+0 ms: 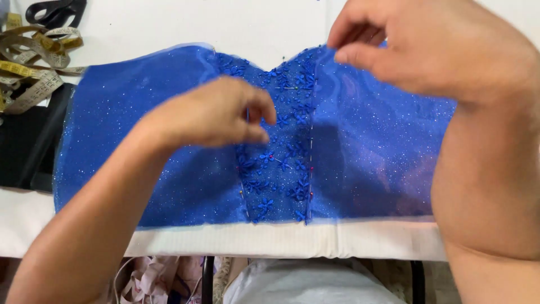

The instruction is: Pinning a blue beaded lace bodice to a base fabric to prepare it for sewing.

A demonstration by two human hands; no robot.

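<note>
A glittery blue bodice piece [140, 112] lies flat on a white table [236, 22]. Its middle panel [284, 169] is covered in blue flower lace and carries several pins. My left hand [211, 115] rests on the left side of that panel, thumb and fingers pinched together on the fabric or a pin; I cannot tell which. My right hand [427, 48] hovers over the top edge of the bodice, fingertips pinched at the upper seam of the lace panel. Whether a pin is between them is hidden.
A yellow measuring tape [34, 62] lies coiled at the far left, with black scissors [53, 11] above it and a black object [28, 141] below. The table's near edge [281, 239] runs along the bottom, with fabric scraps under it.
</note>
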